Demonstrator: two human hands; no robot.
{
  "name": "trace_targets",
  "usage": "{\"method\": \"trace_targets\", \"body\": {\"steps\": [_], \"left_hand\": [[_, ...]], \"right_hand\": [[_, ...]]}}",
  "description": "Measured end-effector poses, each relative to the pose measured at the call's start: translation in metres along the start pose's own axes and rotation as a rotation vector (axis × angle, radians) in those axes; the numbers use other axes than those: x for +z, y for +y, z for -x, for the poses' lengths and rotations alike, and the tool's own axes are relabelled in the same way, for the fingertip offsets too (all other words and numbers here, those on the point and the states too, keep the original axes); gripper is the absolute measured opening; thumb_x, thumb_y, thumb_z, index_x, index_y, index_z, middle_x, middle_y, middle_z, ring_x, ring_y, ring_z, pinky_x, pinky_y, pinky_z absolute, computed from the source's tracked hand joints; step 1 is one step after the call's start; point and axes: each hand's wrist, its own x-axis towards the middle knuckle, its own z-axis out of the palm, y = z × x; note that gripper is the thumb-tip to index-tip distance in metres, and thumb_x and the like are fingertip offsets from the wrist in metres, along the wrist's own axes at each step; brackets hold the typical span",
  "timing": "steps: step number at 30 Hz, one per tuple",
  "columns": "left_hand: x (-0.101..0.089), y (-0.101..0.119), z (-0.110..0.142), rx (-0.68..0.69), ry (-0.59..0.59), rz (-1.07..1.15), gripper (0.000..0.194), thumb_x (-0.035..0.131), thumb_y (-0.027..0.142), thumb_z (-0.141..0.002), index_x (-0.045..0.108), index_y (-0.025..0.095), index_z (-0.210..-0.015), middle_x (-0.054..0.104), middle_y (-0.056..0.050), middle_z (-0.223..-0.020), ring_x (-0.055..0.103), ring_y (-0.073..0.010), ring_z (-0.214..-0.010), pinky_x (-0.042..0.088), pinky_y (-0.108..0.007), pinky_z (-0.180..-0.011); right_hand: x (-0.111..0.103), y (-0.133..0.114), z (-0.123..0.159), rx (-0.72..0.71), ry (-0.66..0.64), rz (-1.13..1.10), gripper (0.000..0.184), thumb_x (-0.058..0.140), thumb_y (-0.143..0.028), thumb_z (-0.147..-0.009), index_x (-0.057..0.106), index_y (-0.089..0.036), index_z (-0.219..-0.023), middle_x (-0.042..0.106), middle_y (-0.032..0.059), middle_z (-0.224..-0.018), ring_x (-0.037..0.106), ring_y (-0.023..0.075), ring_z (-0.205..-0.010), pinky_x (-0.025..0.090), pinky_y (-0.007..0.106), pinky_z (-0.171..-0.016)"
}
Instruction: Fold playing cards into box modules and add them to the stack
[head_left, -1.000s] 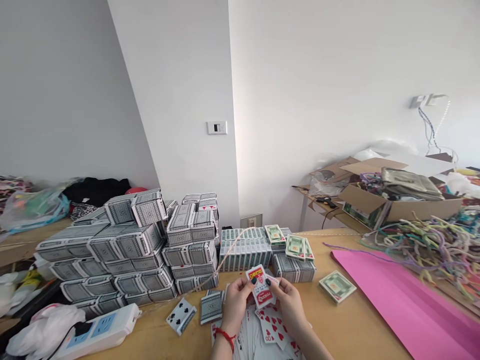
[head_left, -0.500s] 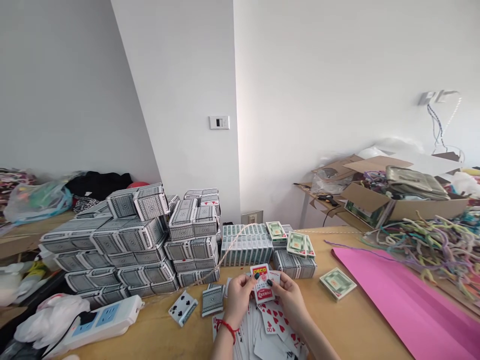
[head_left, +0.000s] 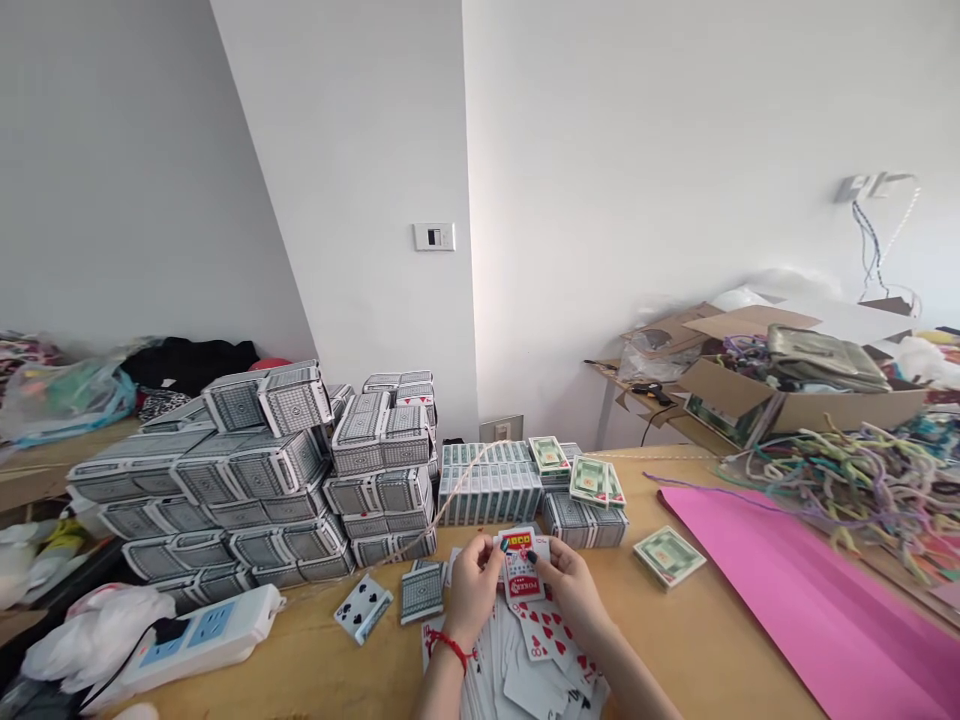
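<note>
Between my two hands are a few playing cards, the front one a red and white card (head_left: 523,582) printed "POKER". My left hand (head_left: 478,578), with a red string bracelet at the wrist, pinches their left side. On the right side, my right hand (head_left: 568,580) grips them with thumb and fingers. Below lies a loose spread of playing cards (head_left: 534,680), some face up with red hearts. Left of my hands are a grey-backed stack of cards (head_left: 422,592) and a face-up spade card pile (head_left: 364,606). A green card pack (head_left: 670,556) lies to the right.
Wrapped grey card bricks (head_left: 255,460) are piled at the left. Behind my hands stands a row of card packs (head_left: 491,490). A white power strip (head_left: 210,635), pink sheet (head_left: 795,590), tangled fuzzy strips (head_left: 832,490) and cardboard box (head_left: 847,415) lie around.
Both hands stay closed on the cards, with the red card now held more upright. The whole view has shifted slightly.
</note>
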Motion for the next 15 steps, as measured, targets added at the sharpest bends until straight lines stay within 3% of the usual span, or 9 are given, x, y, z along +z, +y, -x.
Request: {"method": "trace_targets", "body": {"steps": [6,15], "left_hand": [[0.0013,-0.0009,-0.0013,0.002,0.047,-0.034,0.028,0.048,0.040,-0.076,0.042,0.021,-0.057,0.041,0.004,-0.053,0.041,-0.0132,-0.053,0.031,-0.023,-0.052],[0.0027,-0.0021,-0.0004,-0.033,0.071,-0.062,0.037,0.049,0.046,-0.075,0.041,0.021,-0.049,0.039,0.004,-0.044,0.038,-0.0128,-0.046,0.025,-0.023,-0.047]], "right_hand": [[-0.0031,0.0046,-0.0028,-0.012,0.021,0.088,0.039,0.063,-0.055,-0.066,0.062,-0.017,-0.073,0.066,0.0015,-0.064,0.059,0.0192,-0.059,0.045,0.029,-0.056],[-0.0032,0.0007,-0.0016,-0.006,0.026,0.092,0.040,0.068,-0.054,-0.062,0.062,-0.017,-0.077,0.068,0.0043,-0.070,0.062,0.0221,-0.063,0.048,0.031,-0.057]]}}
